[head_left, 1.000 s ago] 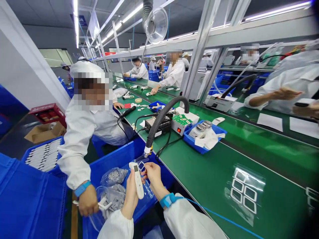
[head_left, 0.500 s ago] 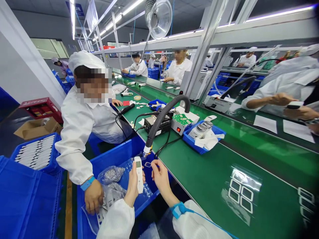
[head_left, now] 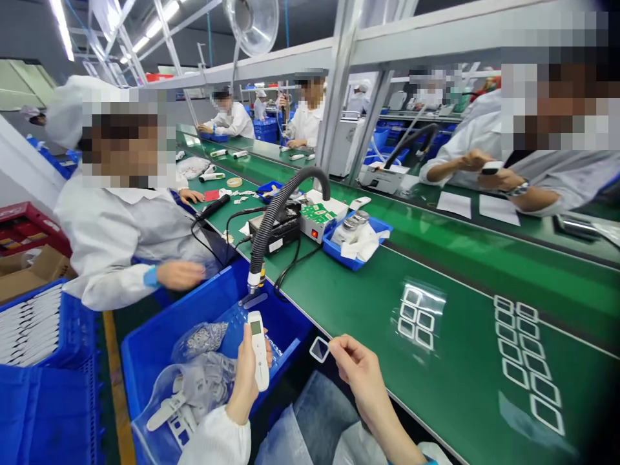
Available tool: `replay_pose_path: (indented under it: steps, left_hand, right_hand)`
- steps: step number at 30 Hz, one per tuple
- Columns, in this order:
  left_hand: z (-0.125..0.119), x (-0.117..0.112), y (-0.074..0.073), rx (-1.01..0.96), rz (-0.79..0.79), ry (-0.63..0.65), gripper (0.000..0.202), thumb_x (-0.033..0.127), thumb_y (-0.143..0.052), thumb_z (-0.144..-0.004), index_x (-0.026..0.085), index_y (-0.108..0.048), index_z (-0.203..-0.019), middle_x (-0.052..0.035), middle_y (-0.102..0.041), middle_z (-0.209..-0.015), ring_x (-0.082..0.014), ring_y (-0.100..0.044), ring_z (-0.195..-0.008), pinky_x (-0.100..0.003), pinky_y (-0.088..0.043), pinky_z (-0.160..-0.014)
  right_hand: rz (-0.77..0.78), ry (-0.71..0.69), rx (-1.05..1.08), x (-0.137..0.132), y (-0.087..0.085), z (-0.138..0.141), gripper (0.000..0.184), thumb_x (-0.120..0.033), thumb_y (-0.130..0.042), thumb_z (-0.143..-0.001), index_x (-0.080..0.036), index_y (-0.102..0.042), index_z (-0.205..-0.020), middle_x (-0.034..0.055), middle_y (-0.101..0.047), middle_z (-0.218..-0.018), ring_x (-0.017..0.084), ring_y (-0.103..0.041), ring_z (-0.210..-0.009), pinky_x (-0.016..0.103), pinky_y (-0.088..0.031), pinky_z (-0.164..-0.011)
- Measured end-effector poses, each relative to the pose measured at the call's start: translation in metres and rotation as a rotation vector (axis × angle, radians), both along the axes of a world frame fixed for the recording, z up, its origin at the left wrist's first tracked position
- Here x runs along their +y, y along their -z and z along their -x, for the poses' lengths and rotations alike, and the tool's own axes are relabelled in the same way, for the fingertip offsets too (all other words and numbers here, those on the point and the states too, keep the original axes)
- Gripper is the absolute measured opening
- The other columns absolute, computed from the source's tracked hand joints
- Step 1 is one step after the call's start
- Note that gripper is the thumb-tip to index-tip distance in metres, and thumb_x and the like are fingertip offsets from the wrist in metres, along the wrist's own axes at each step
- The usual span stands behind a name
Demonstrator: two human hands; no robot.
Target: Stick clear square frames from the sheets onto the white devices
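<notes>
My left hand (head_left: 245, 381) is shut around a white handheld device (head_left: 258, 349) with a small dark display near its top, above a blue plastic bin (head_left: 179, 303). My right hand (head_left: 358, 378) pinches a small clear square frame (head_left: 319, 349) by one edge, out over the edge of a green conveyor belt (head_left: 436, 361). Similar clear square frames (head_left: 523, 361) lie in rows on the belt to my right. Inside the bin sit a plastic bag of grey parts (head_left: 199, 340) and a second bag (head_left: 203, 387) with white parts.
A co-worker's hand (head_left: 180, 274) hovers near the bin's far rim. A black hose (head_left: 271, 219) arches down over the belt beside a black-and-white bench unit (head_left: 285, 232). A blue tray (head_left: 356, 236) holds white cloth and metal jars. A blue crate (head_left: 33, 329) of white pieces stands at lower left.
My right hand has moved away from the device, out to the right with the clear frame. The view has swung right. The co-worker's hand has risen out of the bin.
</notes>
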State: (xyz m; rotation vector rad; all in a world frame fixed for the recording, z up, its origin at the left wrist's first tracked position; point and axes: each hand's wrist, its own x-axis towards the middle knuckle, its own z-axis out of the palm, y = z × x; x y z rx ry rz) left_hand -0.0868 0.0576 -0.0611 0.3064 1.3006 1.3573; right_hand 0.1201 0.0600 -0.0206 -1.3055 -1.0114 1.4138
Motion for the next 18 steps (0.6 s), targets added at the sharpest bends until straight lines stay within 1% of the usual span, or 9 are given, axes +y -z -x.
replay_pose_path:
  steps: [2,4,8,10,12,15,18]
  left_hand:
    - [-0.015,-0.016,-0.003,0.019,-0.003,0.064,0.066,0.077,-0.054,-0.076,0.015,-0.056,-0.097,-0.0005,-0.057,-0.060,-0.0108,-0.046,-0.041,-0.022,-0.035,-0.039]
    - [-0.033,-0.031,-0.008,0.043,-0.018,0.159,0.065,0.076,-0.050,-0.079,0.013,-0.058,-0.093,-0.0026,-0.058,-0.058,-0.0112,-0.046,-0.042,-0.022,-0.036,-0.040]
    - [-0.069,-0.051,-0.029,0.077,-0.005,0.369,0.064,0.073,-0.045,-0.084,0.011,-0.061,-0.085,-0.0039,-0.055,-0.051,-0.0112,-0.047,-0.044,-0.021,-0.035,-0.045]
    - [-0.083,-0.054,-0.040,0.063,0.010,0.442,0.063,0.071,-0.044,-0.086,0.011,-0.061,-0.086,-0.0040,-0.055,-0.052,-0.0106,-0.047,-0.045,-0.020,-0.035,-0.046]
    - [-0.093,-0.055,-0.047,0.039,0.007,0.494,0.061,0.070,-0.044,-0.087,0.011,-0.061,-0.087,-0.0036,-0.055,-0.052,-0.0099,-0.046,-0.045,-0.020,-0.035,-0.046]
    - [-0.104,-0.054,-0.051,0.022,-0.023,0.561,0.058,0.068,-0.045,-0.087,0.012,-0.058,-0.089,-0.0027,-0.055,-0.052,-0.0095,-0.046,-0.045,-0.019,-0.034,-0.046]
    - [-0.113,-0.055,-0.051,-0.003,-0.013,0.644,0.057,0.068,-0.048,-0.086,0.012,-0.057,-0.092,-0.0023,-0.056,-0.054,-0.0097,-0.047,-0.045,-0.018,-0.035,-0.045]
  right_hand:
    - [0.126,0.033,0.075,-0.011,-0.005,-0.016,0.040,-0.051,-0.072,-0.071,-0.016,-0.052,-0.068,-0.0075,-0.027,-0.052,0.005,-0.017,-0.047,0.021,-0.011,-0.045]
    - [0.211,0.079,0.145,-0.021,-0.011,-0.030,0.041,-0.049,-0.075,-0.066,-0.016,-0.051,-0.066,-0.0092,-0.025,-0.049,0.004,-0.015,-0.046,0.021,-0.009,-0.046]
    - [0.289,0.144,0.224,-0.039,-0.020,-0.052,0.038,-0.044,-0.077,-0.061,-0.016,-0.051,-0.065,-0.0101,-0.025,-0.047,0.003,-0.015,-0.044,0.021,-0.007,-0.045]
    - [0.297,0.167,0.230,-0.047,-0.022,-0.060,0.037,-0.043,-0.077,-0.061,-0.015,-0.052,-0.065,-0.0103,-0.024,-0.047,0.002,-0.015,-0.043,0.021,-0.007,-0.045]
    - [0.292,0.189,0.236,-0.053,-0.022,-0.067,0.037,-0.043,-0.076,-0.062,-0.015,-0.052,-0.066,-0.0103,-0.024,-0.047,0.002,-0.015,-0.043,0.021,-0.007,-0.044]
    - [0.275,0.205,0.241,-0.060,-0.020,-0.073,0.038,-0.044,-0.076,-0.062,-0.015,-0.052,-0.067,-0.0100,-0.025,-0.049,0.002,-0.016,-0.044,0.021,-0.008,-0.044]
    - [0.193,0.192,0.199,-0.063,-0.021,-0.075,0.041,-0.049,-0.075,-0.067,-0.015,-0.052,-0.069,-0.0091,-0.025,-0.052,0.003,-0.016,-0.045,0.021,-0.009,-0.045]
